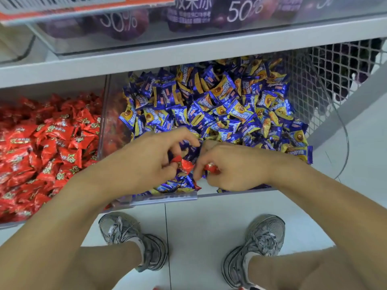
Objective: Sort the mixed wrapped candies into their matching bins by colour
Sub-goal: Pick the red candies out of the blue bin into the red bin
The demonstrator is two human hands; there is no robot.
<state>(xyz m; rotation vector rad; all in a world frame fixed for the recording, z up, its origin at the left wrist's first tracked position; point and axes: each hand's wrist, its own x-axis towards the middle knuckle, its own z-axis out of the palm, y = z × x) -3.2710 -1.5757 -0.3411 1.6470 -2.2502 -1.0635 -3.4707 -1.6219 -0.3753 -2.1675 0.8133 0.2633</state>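
Observation:
A clear bin (165,198) is heaped with blue-and-yellow wrapped candies (219,101). Left of it a second bin holds red wrapped candies (46,147). Both my hands are down in the front of the blue bin. My left hand (146,162) pinches red candies (184,164) between thumb and fingers. My right hand (234,166) grips another red candy (211,168) in its curled fingers. One more red wrapper (198,187) peeks out near the bin's front wall.
A grey shelf (188,51) overhangs the bins, with a clear box of purple packets (188,15) on it. A white wire mesh panel (335,65) stands right of the blue bin. My two shoes (134,239) stand on the white tiled floor (199,227) below.

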